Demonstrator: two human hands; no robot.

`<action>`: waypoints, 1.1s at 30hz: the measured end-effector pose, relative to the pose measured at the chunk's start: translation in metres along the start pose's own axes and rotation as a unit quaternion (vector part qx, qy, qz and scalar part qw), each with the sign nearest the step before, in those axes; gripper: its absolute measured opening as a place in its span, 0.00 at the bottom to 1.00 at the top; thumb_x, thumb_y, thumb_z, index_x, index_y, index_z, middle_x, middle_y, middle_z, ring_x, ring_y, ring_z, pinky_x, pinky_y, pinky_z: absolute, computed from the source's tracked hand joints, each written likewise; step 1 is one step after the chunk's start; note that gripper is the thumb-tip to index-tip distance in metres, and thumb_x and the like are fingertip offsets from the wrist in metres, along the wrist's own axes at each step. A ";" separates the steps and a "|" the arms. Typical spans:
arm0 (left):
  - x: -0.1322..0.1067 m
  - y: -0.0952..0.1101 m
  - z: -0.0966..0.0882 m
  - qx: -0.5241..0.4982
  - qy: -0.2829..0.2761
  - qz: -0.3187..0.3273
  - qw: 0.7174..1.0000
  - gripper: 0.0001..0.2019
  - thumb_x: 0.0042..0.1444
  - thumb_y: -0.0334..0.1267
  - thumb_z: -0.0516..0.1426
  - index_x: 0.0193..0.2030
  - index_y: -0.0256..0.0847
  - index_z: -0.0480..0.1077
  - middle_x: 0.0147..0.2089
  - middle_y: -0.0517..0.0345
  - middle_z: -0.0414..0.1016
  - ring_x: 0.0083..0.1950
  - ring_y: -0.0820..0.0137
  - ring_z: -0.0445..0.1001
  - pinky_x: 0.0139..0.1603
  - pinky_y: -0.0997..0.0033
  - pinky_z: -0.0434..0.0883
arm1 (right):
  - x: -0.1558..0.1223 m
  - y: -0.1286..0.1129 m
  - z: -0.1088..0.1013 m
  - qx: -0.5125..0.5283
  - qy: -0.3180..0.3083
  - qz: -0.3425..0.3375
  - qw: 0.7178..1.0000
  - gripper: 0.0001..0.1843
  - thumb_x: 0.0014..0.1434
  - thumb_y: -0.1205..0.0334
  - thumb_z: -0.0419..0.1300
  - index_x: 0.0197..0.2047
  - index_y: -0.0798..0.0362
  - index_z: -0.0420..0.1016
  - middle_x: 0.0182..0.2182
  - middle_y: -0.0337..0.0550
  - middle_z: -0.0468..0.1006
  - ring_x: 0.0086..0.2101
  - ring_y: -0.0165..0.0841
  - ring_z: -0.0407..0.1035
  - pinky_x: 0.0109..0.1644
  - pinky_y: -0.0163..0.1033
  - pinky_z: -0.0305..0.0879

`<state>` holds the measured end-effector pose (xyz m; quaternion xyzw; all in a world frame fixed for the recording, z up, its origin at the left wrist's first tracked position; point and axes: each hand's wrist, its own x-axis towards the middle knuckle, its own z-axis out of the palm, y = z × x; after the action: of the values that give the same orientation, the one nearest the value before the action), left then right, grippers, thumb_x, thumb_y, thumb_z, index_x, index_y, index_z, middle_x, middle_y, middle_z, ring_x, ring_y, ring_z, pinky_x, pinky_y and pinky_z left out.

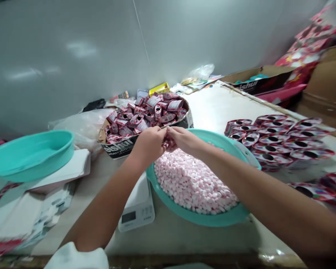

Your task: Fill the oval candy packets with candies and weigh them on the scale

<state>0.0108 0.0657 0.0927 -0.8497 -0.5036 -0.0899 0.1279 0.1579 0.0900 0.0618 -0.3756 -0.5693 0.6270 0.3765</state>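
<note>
I am watching 2 bare hands, the left hand (149, 144) and the right hand (183, 139), meeting fingertip to fingertip and pinching a small red-and-white printed packet (166, 143) above the far rim of the round teal plastic basin (212, 218) of pink-and-white candies (192, 185), sitting near the table's (210, 108) front edge beside a white digital scale (137, 213).
</note>
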 end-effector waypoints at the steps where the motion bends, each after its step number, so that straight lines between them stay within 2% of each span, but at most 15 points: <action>1: 0.001 -0.001 0.002 0.002 -0.002 0.004 1.000 0.19 0.53 0.27 0.60 0.53 0.34 0.77 0.44 0.43 0.79 0.47 0.53 0.79 0.51 0.55 0.77 | 0.002 0.003 0.000 -0.007 0.005 -0.008 1.000 0.22 0.75 0.50 0.50 0.33 0.55 0.68 0.20 0.39 0.71 0.20 0.27 0.67 0.24 0.31 0.66; 3: 0.003 -0.003 0.007 -0.002 -0.013 0.021 1.000 0.14 0.53 0.27 0.59 0.47 0.34 0.79 0.42 0.43 0.80 0.46 0.52 0.79 0.50 0.54 0.78 | 0.005 0.009 0.000 -0.026 0.017 -0.012 0.999 0.21 0.74 0.51 0.51 0.32 0.54 0.67 0.19 0.38 0.69 0.19 0.28 0.66 0.22 0.31 0.65; 5: 0.002 -0.008 0.010 -0.018 -0.015 0.033 0.999 0.15 0.53 0.27 0.60 0.47 0.33 0.79 0.43 0.42 0.80 0.47 0.51 0.79 0.51 0.54 0.78 | 0.007 0.013 0.000 -0.038 0.019 -0.016 0.999 0.20 0.74 0.52 0.51 0.33 0.54 0.67 0.19 0.37 0.69 0.19 0.28 0.66 0.22 0.32 0.65; 8: -0.002 -0.016 0.012 -0.051 -0.005 0.019 0.999 0.23 0.54 0.28 0.61 0.57 0.30 0.75 0.49 0.39 0.81 0.52 0.49 0.79 0.56 0.52 0.76 | 0.008 0.013 0.000 -0.045 0.007 -0.006 0.999 0.18 0.75 0.55 0.50 0.35 0.55 0.68 0.19 0.36 0.69 0.18 0.29 0.67 0.22 0.33 0.67; 11: -0.013 -0.020 0.015 -0.146 0.017 -0.026 0.989 0.32 0.54 0.30 0.64 0.67 0.31 0.68 0.52 0.40 0.81 0.53 0.50 0.80 0.57 0.52 0.76 | 0.006 0.008 0.000 -0.041 0.016 0.018 0.999 0.15 0.74 0.58 0.51 0.35 0.55 0.67 0.17 0.35 0.67 0.16 0.29 0.66 0.20 0.34 0.66; 13: -0.023 -0.018 0.019 -0.252 0.076 -0.065 0.962 0.37 0.54 0.33 0.66 0.71 0.38 0.63 0.55 0.44 0.80 0.56 0.53 0.79 0.59 0.56 0.76 | 0.003 0.004 0.001 -0.019 0.026 0.013 0.999 0.14 0.74 0.56 0.53 0.36 0.54 0.67 0.18 0.33 0.68 0.16 0.28 0.67 0.21 0.33 0.67; 16: -0.040 -0.011 0.031 -0.391 0.171 -0.153 0.892 0.38 0.55 0.37 0.68 0.72 0.46 0.62 0.61 0.50 0.77 0.62 0.58 0.76 0.61 0.62 0.76 | -0.001 0.002 0.002 0.018 0.037 -0.043 0.998 0.15 0.70 0.55 0.60 0.34 0.55 0.69 0.22 0.36 0.71 0.19 0.26 0.70 0.24 0.31 0.71; 18: -0.049 -0.004 0.042 -0.440 0.201 -0.218 0.848 0.34 0.56 0.38 0.68 0.69 0.45 0.64 0.62 0.48 0.77 0.62 0.58 0.77 0.60 0.62 0.77 | -0.002 0.002 0.000 0.018 0.065 -0.075 0.995 0.14 0.67 0.59 0.63 0.32 0.56 0.70 0.24 0.38 0.73 0.22 0.25 0.72 0.25 0.29 0.72; 20: -0.053 0.003 0.050 -0.463 0.217 -0.248 0.823 0.30 0.57 0.36 0.67 0.65 0.42 0.67 0.60 0.46 0.77 0.61 0.58 0.77 0.60 0.62 0.77 | -0.001 0.001 -0.004 -0.005 0.101 -0.075 0.992 0.11 0.67 0.63 0.63 0.33 0.57 0.71 0.27 0.39 0.74 0.23 0.25 0.73 0.25 0.29 0.71; 23: -0.051 0.009 0.056 -0.466 0.219 -0.220 0.828 0.29 0.58 0.33 0.65 0.66 0.42 0.65 0.60 0.47 0.77 0.63 0.59 0.76 0.61 0.62 0.76 | 0.001 -0.002 -0.008 -0.054 0.103 -0.033 0.993 0.06 0.69 0.62 0.60 0.42 0.57 0.74 0.33 0.42 0.76 0.23 0.25 0.73 0.23 0.30 0.68; 26: -0.046 0.009 0.056 -0.460 0.197 -0.170 0.849 0.34 0.59 0.32 0.64 0.71 0.46 0.60 0.63 0.49 0.76 0.66 0.58 0.74 0.61 0.61 0.76 | 0.000 -0.004 -0.006 -0.083 0.039 0.028 0.995 0.13 0.71 0.53 0.57 0.49 0.54 0.74 0.35 0.44 0.78 0.23 0.27 0.72 0.23 0.32 0.69; 28: -0.046 0.008 0.058 -0.445 0.184 -0.148 0.864 0.36 0.58 0.30 0.64 0.72 0.47 0.59 0.63 0.49 0.76 0.66 0.58 0.74 0.63 0.60 0.75 | -0.002 -0.002 -0.003 -0.086 -0.016 0.070 0.994 0.17 0.71 0.49 0.56 0.50 0.54 0.74 0.36 0.46 0.79 0.26 0.29 0.73 0.26 0.33 0.72; 30: -0.052 0.007 0.063 -0.425 0.174 -0.141 0.877 0.37 0.55 0.27 0.63 0.72 0.45 0.60 0.63 0.49 0.76 0.64 0.57 0.75 0.63 0.60 0.75 | -0.002 0.003 0.000 -0.079 -0.050 0.098 0.991 0.16 0.71 0.49 0.57 0.48 0.54 0.74 0.38 0.48 0.80 0.30 0.31 0.75 0.30 0.34 0.74; 33: -0.067 0.005 0.072 -0.409 0.173 -0.157 0.882 0.33 0.56 0.26 0.62 0.69 0.44 0.65 0.63 0.49 0.76 0.62 0.58 0.76 0.64 0.58 0.75 | 0.001 0.013 0.003 -0.049 -0.054 0.099 0.992 0.14 0.67 0.51 0.62 0.44 0.54 0.75 0.41 0.48 0.80 0.33 0.30 0.75 0.33 0.33 0.75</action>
<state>-0.0156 0.0295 0.0050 -0.7072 -0.5188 -0.4522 -0.1623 0.1541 0.0892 0.0489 -0.4140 -0.5789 0.6517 0.2623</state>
